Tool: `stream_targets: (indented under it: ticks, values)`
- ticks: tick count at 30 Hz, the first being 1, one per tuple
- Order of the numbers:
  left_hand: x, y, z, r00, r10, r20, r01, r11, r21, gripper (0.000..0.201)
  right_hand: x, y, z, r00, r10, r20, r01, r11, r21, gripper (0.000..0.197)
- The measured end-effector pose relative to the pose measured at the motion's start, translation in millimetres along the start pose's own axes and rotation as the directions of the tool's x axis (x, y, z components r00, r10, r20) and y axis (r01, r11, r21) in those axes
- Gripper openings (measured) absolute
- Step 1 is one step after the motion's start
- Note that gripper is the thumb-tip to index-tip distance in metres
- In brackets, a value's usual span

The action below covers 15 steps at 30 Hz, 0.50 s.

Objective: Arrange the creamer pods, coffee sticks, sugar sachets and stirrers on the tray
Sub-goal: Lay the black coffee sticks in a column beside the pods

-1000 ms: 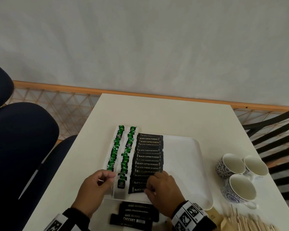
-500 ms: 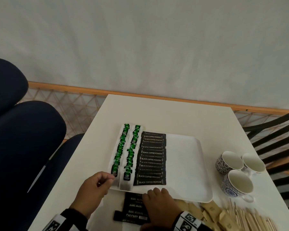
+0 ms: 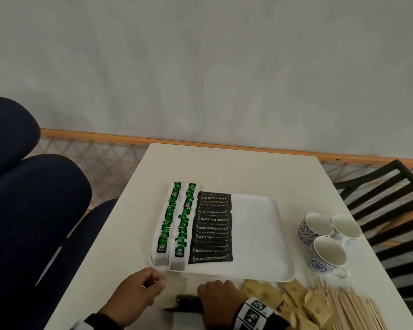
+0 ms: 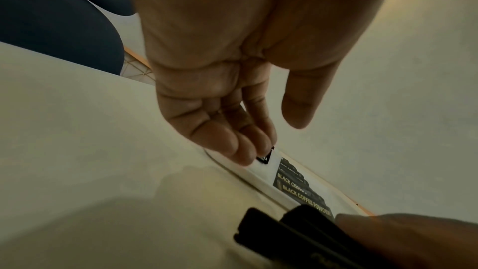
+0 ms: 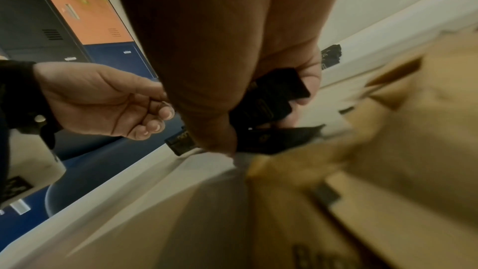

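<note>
Nearest to me, my right hand (image 3: 218,300) lies on the table (image 3: 236,167) just before the tray's near edge, and its fingers are curled around a few loose black coffee sticks (image 5: 269,97); in the right wrist view the thumb presses them from one side. My left hand (image 3: 138,296) is beside it, near the tray's front left corner. Its fingers are bent loosely and I see nothing inside them, so I judge it as holding nothing.

To the right of my right hand the brown sugar sachets (image 3: 296,298) lie in a loose heap, and the wooden stirrers (image 3: 351,306) lie beside them, all on the table and not yet on the tray.

What can go wrong, I think: several sticks are held together, so one may slip out when I lift. Also, if I carry them low over the rim, they may push the finished rows out of line.

The white tray (image 3: 260,234) holds two rows of green and white sachets (image 3: 177,222) at its left side, then one overlapping column of black coffee sticks. Its right half is bare.

Farther right, three cups (image 3: 329,241) stand close together, and they look empty. I cannot find creamer pods.
</note>
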<state>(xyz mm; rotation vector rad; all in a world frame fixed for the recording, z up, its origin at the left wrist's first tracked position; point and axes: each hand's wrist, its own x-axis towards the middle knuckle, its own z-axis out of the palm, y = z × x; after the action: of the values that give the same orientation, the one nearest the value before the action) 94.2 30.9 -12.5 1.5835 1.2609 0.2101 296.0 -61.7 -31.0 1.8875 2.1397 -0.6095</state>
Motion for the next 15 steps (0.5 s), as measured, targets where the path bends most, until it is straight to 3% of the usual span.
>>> stream_targets:
  ticks: [4,8,11,15]
  values:
    - [-1,3,3,0.999,-0.025,0.033,0.024,0.999,0.049,0.006,1,-1,-1,0.999,0.010,0.030,-0.012,0.998,0.065,0.027]
    - [-1,5,3,0.998,-0.039,0.049,0.035,0.996,0.081,0.014,0,-1,-6,0.997,0.042,0.068,-0.051,0.990,0.129,0.034]
    - [0,6,-2,0.995,-0.064,0.081,0.057,0.995,0.080,0.038,-4,4,-21,0.994,0.083,0.075,-0.103,0.942,0.320,0.034]
    - [7,23,-3,0.965,-0.011,0.261,0.035,0.996,-0.085,0.077,-8,19,-58,0.998,-0.035,0.061,-0.008,0.807,0.591,0.005]
